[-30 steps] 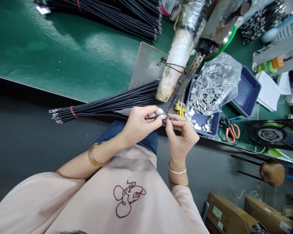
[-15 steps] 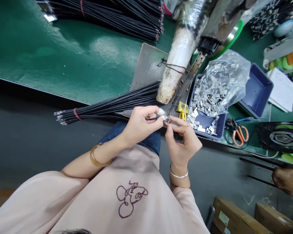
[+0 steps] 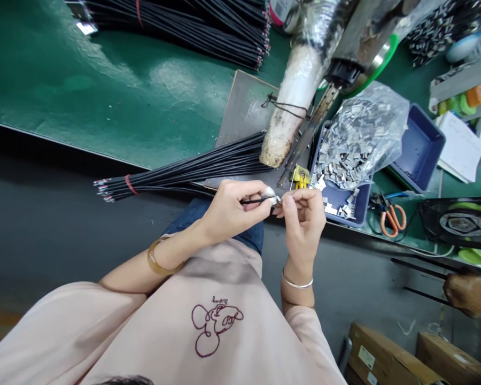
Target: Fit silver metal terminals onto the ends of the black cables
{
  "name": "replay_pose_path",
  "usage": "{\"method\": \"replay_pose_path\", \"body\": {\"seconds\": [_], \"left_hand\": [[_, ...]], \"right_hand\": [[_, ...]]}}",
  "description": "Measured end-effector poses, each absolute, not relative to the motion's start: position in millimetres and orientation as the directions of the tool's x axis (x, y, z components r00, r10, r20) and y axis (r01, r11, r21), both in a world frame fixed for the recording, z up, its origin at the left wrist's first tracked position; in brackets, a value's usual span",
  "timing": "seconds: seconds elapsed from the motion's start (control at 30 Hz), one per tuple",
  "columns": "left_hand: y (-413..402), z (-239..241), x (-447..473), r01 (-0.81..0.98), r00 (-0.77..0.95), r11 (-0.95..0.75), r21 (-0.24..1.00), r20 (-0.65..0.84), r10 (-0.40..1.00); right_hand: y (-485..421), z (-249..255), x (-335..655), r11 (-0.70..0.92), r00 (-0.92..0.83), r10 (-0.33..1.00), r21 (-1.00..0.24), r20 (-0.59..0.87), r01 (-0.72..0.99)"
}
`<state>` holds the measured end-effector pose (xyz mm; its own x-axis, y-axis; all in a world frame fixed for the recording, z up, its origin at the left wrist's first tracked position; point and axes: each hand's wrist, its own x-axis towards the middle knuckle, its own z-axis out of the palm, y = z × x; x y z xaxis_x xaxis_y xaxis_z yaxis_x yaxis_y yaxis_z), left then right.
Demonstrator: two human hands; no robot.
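Hands at black cable, upside-down shirt script, perhaps "Disney"

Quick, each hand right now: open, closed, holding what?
Left hand: closed, holding a black cable near its end.
Right hand: pinched closed at the cable's tip; cannot tell if it holds anything.

Held cable and bundle are black; band at 9 o'clock is red. Tray at 3 o'clock is blue, clips silver.
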<state>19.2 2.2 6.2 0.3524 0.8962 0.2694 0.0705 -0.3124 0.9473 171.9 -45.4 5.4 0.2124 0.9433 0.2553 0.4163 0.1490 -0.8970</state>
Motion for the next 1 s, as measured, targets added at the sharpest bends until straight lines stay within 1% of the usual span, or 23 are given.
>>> {"method": "replay_pose_path", "body": {"seconds": [0.1,0.2,0.33,0.4,0.53,0.63,0.83,0.93,1.0], "left_hand": [[3,6,21,0.080,0.327,-0.217,0.973,0.180,0.928],[3,6,23,0.082,0.320,-0.151,0.985,0.118,0.940],[6,5,23,0.050,0.354,-0.037,0.998,0.017,0.935],[8,6,24,0.027,0.342,-0.003,1.000,-0.007,0.940],[11,8,26,0.031,0.291,-0.053,0.998,0.041,0.956],[12,10,28,0.034,0.260,-0.087,0.996,0.075,0.963],[12,9,27,0.040,0.278,-0.097,0.994,0.082,0.957],[10,8,25,0.071,0.295,-0.105,0.992,0.080,0.952],[8,8,24,0.099,0.297,-0.155,0.983,0.119,0.947]], "right_hand": [[-48,2,169,0.176,0.234,0.915,-0.846,0.330,0.502],[-48,0,167,0.202,0.255,0.888,-0.824,0.382,0.529],[-45,-3,166,0.175,0.271,0.900,-0.853,0.341,0.493],[-42,-4,166,0.179,0.259,0.902,-0.846,0.345,0.503],[-36,-3,166,0.191,0.253,0.887,-0.806,0.386,0.559],[-34,-2,166,0.192,0.268,0.877,-0.804,0.398,0.563],[-35,-2,165,0.196,0.260,0.879,-0.801,0.399,0.566],[-38,-3,166,0.203,0.243,0.890,-0.813,0.385,0.545],[-40,-2,166,0.190,0.245,0.907,-0.851,0.344,0.490]]}}
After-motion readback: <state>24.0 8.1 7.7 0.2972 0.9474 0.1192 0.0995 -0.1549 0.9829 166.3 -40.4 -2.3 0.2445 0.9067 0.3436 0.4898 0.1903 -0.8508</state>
